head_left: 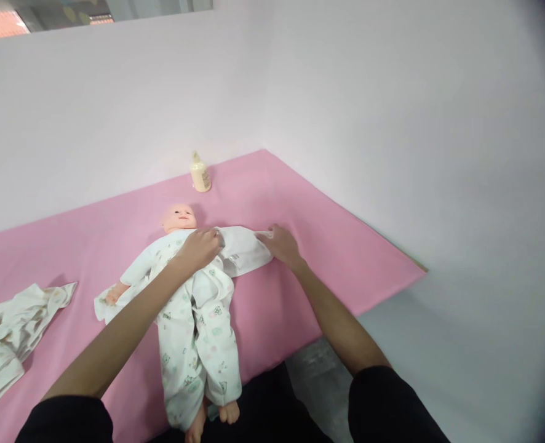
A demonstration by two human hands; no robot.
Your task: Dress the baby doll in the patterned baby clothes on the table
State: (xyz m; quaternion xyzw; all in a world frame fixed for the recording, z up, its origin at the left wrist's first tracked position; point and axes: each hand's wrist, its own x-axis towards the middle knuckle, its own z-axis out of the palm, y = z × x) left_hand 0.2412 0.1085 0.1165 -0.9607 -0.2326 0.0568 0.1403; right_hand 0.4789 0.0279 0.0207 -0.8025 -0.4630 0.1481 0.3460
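Observation:
A baby doll [180, 218] lies face up, its feet toward me, in white printed pants [219, 332]. A white garment [242, 249] is spread out from its upper body to the right. My left hand [202, 247] is closed on the garment at the doll's chest. At the outer end of the cloth, my right hand [279, 245] pinches its edge between thumb and fingers. The doll's arm on the left side lies in a white sleeve [136, 267], with its hand showing. My left hand and forearm hide part of the torso.
The doll lies on a pink padded surface [300, 307] that meets pale walls behind and at the right. Near the back wall stands a cream pump bottle [201, 176]. Crumpled printed baby clothing [18, 332] lies at the left.

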